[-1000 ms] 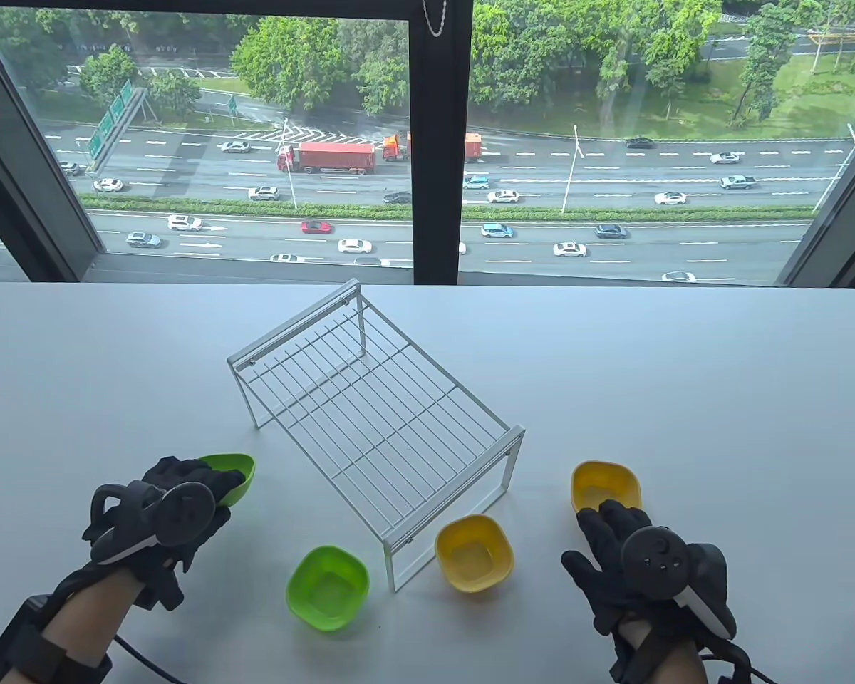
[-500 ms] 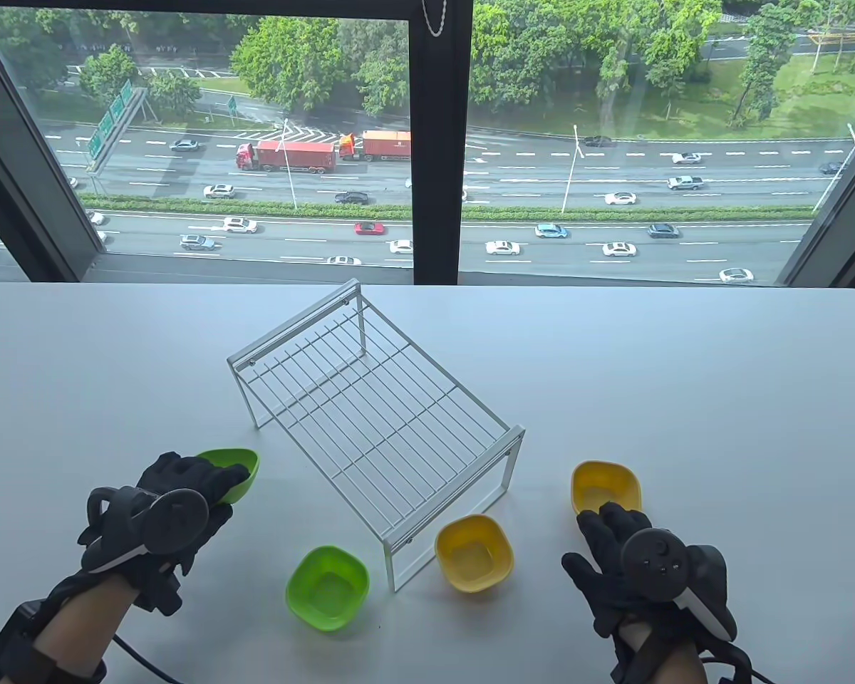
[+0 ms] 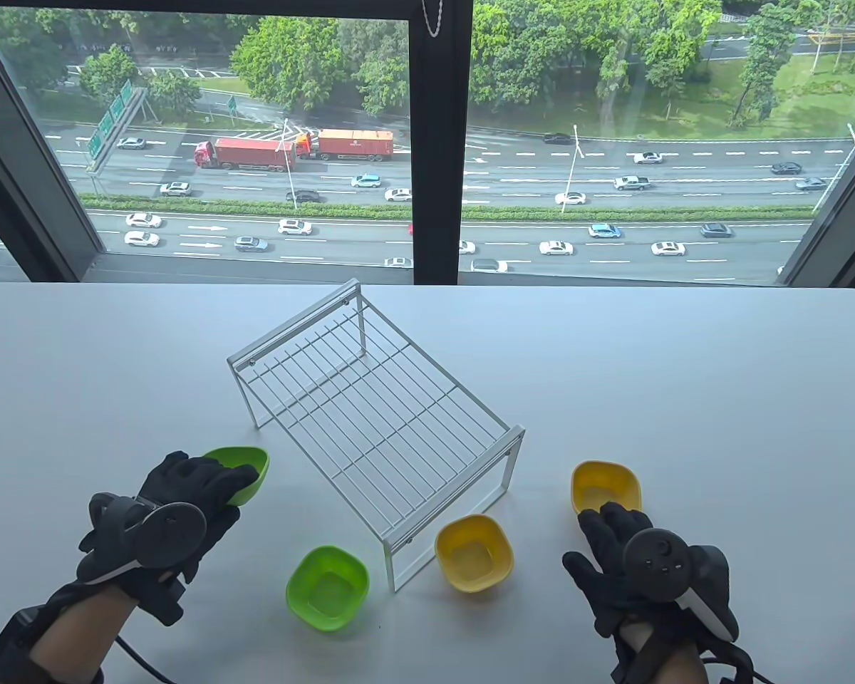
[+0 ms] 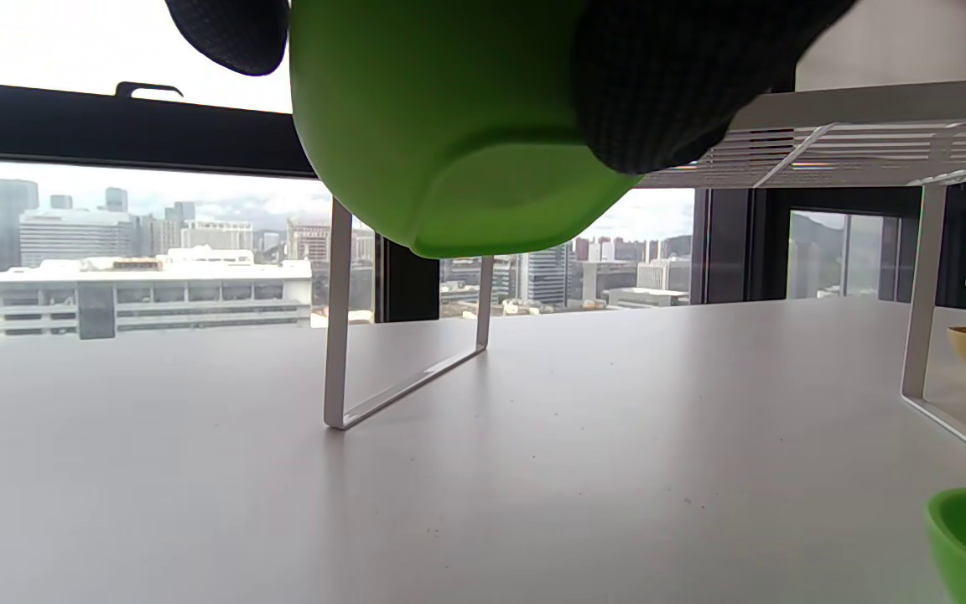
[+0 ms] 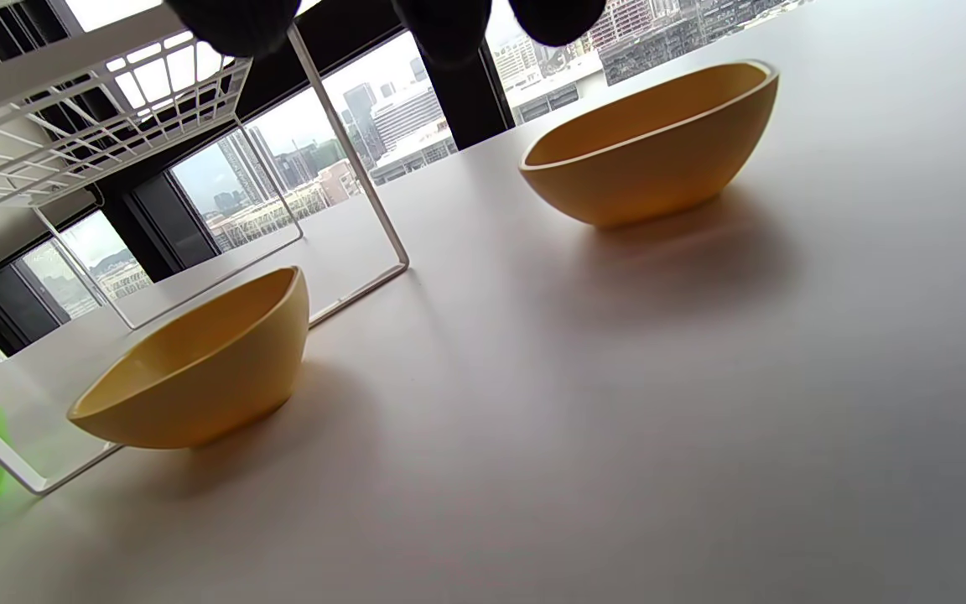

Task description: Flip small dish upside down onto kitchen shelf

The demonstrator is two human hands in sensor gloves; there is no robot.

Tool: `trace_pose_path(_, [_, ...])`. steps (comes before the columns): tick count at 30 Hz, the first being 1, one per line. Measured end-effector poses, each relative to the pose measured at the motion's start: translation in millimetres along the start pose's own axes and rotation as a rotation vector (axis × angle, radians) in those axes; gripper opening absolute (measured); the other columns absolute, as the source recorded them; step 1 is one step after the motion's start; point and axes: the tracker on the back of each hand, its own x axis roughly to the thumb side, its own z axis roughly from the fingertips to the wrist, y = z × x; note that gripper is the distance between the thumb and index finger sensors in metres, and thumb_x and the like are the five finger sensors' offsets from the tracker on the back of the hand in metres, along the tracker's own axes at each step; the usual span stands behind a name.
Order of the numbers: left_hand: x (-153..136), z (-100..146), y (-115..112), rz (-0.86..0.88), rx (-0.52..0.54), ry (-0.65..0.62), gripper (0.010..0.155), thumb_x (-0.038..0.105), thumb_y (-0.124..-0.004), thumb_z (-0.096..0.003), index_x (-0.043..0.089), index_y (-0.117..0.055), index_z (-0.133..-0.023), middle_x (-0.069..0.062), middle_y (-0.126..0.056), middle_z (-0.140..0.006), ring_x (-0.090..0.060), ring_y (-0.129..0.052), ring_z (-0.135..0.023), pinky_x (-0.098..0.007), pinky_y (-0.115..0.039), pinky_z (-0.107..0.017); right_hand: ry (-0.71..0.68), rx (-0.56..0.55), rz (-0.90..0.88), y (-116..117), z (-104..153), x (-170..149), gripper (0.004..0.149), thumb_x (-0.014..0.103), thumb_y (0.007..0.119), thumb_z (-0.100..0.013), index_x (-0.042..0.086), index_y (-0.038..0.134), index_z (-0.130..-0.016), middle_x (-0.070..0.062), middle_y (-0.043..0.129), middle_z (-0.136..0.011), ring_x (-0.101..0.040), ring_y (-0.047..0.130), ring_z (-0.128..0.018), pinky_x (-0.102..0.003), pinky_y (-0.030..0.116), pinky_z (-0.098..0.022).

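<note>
My left hand [image 3: 185, 491] grips a small green dish [image 3: 246, 474] and holds it tilted above the table, left of the white wire shelf [image 3: 370, 420]. In the left wrist view the dish's underside [image 4: 449, 134] fills the top, with gloved fingers [image 4: 667, 75] on it, and the shelf top [image 4: 860, 143] is at the right. My right hand [image 3: 613, 541] hovers empty, fingers spread, just below the right yellow dish [image 3: 605, 484]. A second green dish [image 3: 328, 588] and a second yellow dish [image 3: 474, 552] sit upright near the shelf's front leg.
The white table [image 3: 684, 370] runs back to a window. The shelf's legs [image 4: 340, 335] stand on the table. In the right wrist view both yellow dishes [image 5: 651, 143] [image 5: 198, 369] sit upright on the table beside the shelf frame [image 5: 349, 159].
My left hand has lifted the green dish and carried it slightly right and up, toward the shelf. The right hand has stayed in place.
</note>
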Motion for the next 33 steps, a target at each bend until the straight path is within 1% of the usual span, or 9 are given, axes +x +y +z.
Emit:
trace_pose_path(9, [3,2,7,0.039,0.056,-0.032,0.064,0.04,-0.086,-0.0412,0.04,-0.062,-0.1,0.011,-0.088,-0.092,-0.027,-0.085,-0.094,-0.061,-0.064,-0.077,-0.028,-0.011,-0.013,-3,2,3,0.073,0.06,0.067,-0.051,0.021,0.047,-0.11,-0.016,0.036,-0.118,-0.046,0.031,-0.103,-0.069,0.023,-0.07])
trace_pose_path(17, [4,4,20,0.099,0.114,-0.048,0.064,0.041,-0.086,-0.0415,0.039,-0.061,-0.1,0.012,-0.088,-0.092,-0.027,-0.084,-0.094,-0.061,-0.063,-0.077,-0.042,-0.017,-0.033,-5,3,4,0.074,0.06,0.066,-0.051,0.021,0.046,-0.11,-0.016,0.036,-0.118,-0.046,0.031,-0.103,-0.069,0.023,-0.07])
trace_pose_path(21, [5,3,23,0.112,0.122,-0.051,0.063,0.041,-0.084,-0.0423,0.039,-0.061,-0.101,0.011,-0.088,-0.092,-0.027,-0.084,-0.094,-0.062,-0.062,-0.077,-0.048,-0.015,-0.04,-6,3,4,0.074,0.061,0.066,-0.051,0.021,0.045,-0.11,-0.016,0.036,-0.118,-0.046,0.031,-0.103,-0.069,0.023,-0.07])
trace_pose_path(23, [4,1,25,0.122,0.1,-0.042,0.063,0.042,-0.083,-0.0427,0.038,-0.06,-0.102,0.011,-0.088,-0.092,-0.027,-0.083,-0.095,-0.062,-0.062,-0.077,-0.054,-0.016,-0.047,-6,3,5,0.074,0.061,0.066,-0.051,0.021,0.045,-0.11,-0.016,0.035,-0.118,-0.046,0.031,-0.103,-0.069,0.023,-0.07])
trace_pose_path(26, [5,1,27,0.127,0.104,-0.043,0.064,0.042,-0.083,-0.0429,0.038,-0.06,-0.102,0.01,-0.088,-0.092,-0.027,-0.084,-0.094,-0.062,-0.062,-0.077,-0.063,-0.02,-0.053,-6,4,6,0.074,0.061,0.066,-0.051,0.021,0.045,-0.11,-0.016,0.036,-0.118,-0.046,0.031,-0.103,-0.069,0.023,-0.07])
trace_pose_path(33, [12,-2,43,0.145,0.121,-0.048,0.064,0.042,-0.081,-0.0438,0.036,-0.058,-0.103,0.009,-0.087,-0.092,-0.028,-0.083,-0.094,-0.063,-0.062,-0.077,-0.075,-0.021,-0.059,-6,4,6,0.074,0.061,0.065,-0.051,0.021,0.045,-0.11,-0.016,0.036,-0.118,-0.046,0.031,-0.103,-0.069,0.023,-0.07])
